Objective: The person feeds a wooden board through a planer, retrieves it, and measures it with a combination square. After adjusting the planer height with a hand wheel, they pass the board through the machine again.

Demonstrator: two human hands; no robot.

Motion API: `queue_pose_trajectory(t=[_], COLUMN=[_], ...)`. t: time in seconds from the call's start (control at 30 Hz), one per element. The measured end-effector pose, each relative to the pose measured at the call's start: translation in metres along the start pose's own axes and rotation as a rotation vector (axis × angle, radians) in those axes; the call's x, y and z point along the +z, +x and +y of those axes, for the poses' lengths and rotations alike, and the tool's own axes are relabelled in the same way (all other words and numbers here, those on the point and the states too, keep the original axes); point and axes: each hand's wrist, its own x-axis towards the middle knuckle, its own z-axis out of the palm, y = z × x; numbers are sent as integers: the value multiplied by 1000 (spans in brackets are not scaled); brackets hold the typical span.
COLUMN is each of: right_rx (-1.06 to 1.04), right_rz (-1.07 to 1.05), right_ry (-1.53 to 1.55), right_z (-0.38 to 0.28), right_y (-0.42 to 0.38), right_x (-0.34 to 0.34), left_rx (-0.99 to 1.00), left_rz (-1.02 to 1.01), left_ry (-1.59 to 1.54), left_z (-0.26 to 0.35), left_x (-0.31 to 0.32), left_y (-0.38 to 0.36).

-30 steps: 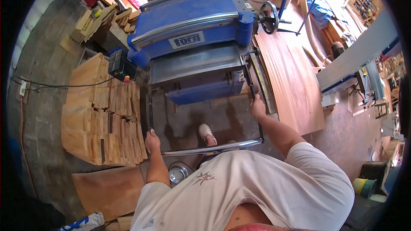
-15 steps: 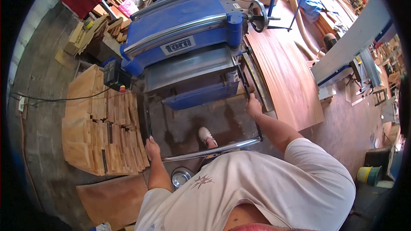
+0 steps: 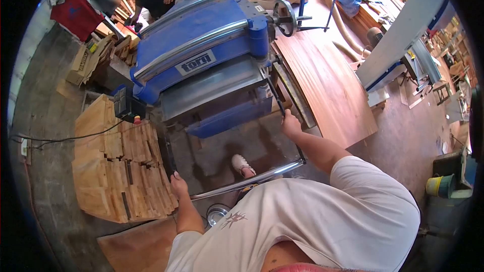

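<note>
The word "torq" stands on a pale nameplate (image 3: 195, 63) on the blue thickness planer (image 3: 201, 35), beyond both hands; nothing else is legible.

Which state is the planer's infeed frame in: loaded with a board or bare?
Bare. The floor and a shoe show through the infeed frame; the left hand and right hand grip its side rails.
</note>
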Motion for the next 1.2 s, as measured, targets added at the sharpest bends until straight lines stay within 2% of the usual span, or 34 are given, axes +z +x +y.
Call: queue_pose_trajectory(t=[0.27,0.53,0.7,0.83,0.9,0.97,1.03,1.1,1.2], right_rx=[-9,5,14,-15,33,74,33,15,-55], right_rz=[44,30,53,101,37,26,19,-1,98], right_ry=[24,35,-23,-90,-114,-34,-153,-225,-225], right_z=[14,15,10,15,6,14,9,4,29], right_y=[11,14,9,12,8,15,13,8,19], right_x=[15,15,14,21,12,17,15,9,23], left_rx=[70,57,25,77,63,45,5,-50,-119], left_rz=[16,66,-10,52,77,55,-27,-122,-177], left_ry=[-9,-31,-27,-49,-41,-22,-169,-115,-166], left_z=[-10,-8,-5,-23,-39,-33,-13,-11,-2], left_x=[11,10,3,22,44,37,12,7,-6], left_y=[7,5,5,13,23,20,7,9,5])
